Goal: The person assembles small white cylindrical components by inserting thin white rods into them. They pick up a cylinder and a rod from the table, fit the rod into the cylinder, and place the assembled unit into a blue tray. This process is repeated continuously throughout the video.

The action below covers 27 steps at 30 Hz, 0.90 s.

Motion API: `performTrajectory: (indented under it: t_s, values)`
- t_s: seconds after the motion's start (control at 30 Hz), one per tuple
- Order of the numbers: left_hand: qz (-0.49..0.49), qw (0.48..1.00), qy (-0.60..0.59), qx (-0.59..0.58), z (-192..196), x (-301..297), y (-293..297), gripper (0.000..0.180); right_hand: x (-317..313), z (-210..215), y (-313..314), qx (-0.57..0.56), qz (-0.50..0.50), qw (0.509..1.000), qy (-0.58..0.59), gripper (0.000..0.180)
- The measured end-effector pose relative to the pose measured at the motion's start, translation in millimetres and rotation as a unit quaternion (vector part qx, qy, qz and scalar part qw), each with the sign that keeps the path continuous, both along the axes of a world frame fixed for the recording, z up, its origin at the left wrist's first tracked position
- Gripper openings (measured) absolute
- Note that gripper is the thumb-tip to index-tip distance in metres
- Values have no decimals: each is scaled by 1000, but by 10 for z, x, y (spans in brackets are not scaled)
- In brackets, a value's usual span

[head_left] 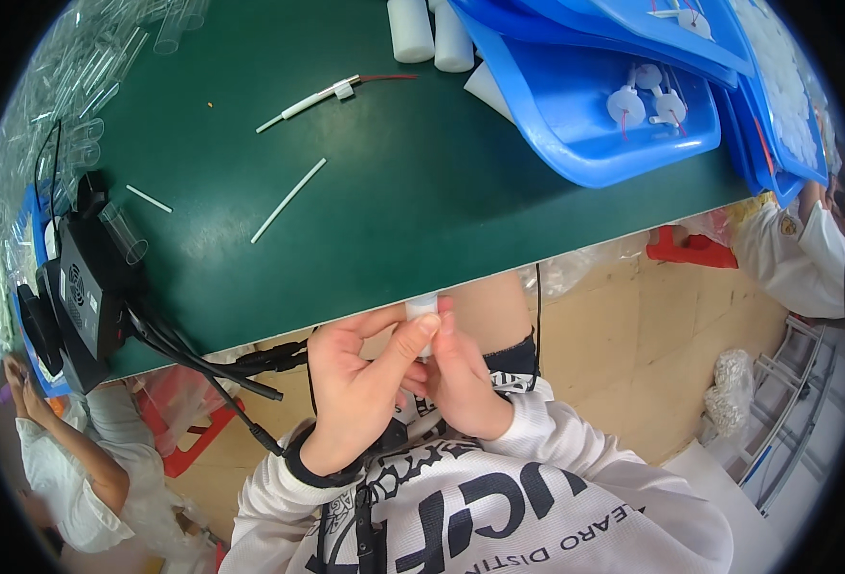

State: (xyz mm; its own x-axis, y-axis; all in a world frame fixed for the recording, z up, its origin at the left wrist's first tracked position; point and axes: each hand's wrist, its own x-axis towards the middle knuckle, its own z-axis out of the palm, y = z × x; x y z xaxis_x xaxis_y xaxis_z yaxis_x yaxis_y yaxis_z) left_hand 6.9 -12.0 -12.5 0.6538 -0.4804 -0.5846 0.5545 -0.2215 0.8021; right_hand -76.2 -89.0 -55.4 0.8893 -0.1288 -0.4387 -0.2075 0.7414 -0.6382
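Head view: both hands met just below the near edge of the green table (pixel 394 201), above the person's lap. Left hand (pixel 355 383) had fingers curled, thumb and forefinger pinching a small white cylinder (pixel 422 306). Right hand (pixel 466 378) was pressed against the left, fingers wrapped on the same piece from its 3 o'clock side; only the top of the cylinder showed, the rest hidden by fingers.

On the table, at 11 o'clock from the hands: a thin white tube (pixel 289 199) lying diagonal, a shorter white stick (pixel 149 198) well off at 10 o'clock, and a white tube with red wire (pixel 332 94) further at 12 o'clock. Two white rolls (pixel 430 33) stood at the far edge. Stacked blue trays (pixel 585 143) sat at 1 o'clock, holding small white round parts (pixel 647 96) with red leads. Black box with cables (pixel 88 297) at 9 o'clock, a clear tube (pixel 124 232) touching it. Pile of clear tubes (pixel 78 77) at 10 o'clock.

Other people in white sleeves at lower left (pixel 68 469) and far right (pixel 805 253).
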Motion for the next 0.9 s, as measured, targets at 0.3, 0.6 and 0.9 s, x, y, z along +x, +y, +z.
performTrajectory:
  t_s: [0.3, 0.6, 0.9]
  values:
    - [69, 997, -33, 13, -62, -64, -39, 30, 58, -182, -73, 71, 37, 996, -47, 54]
    - [16, 903, -428, -19, -50, -380, 81, 32, -259, 115, -619, -251, -37, 959, -123, 33]
    - [-49, 777, -625, -64, 130, -506, 100, 34, -456, 564, -613, -362, -41, 919, -152, 19]
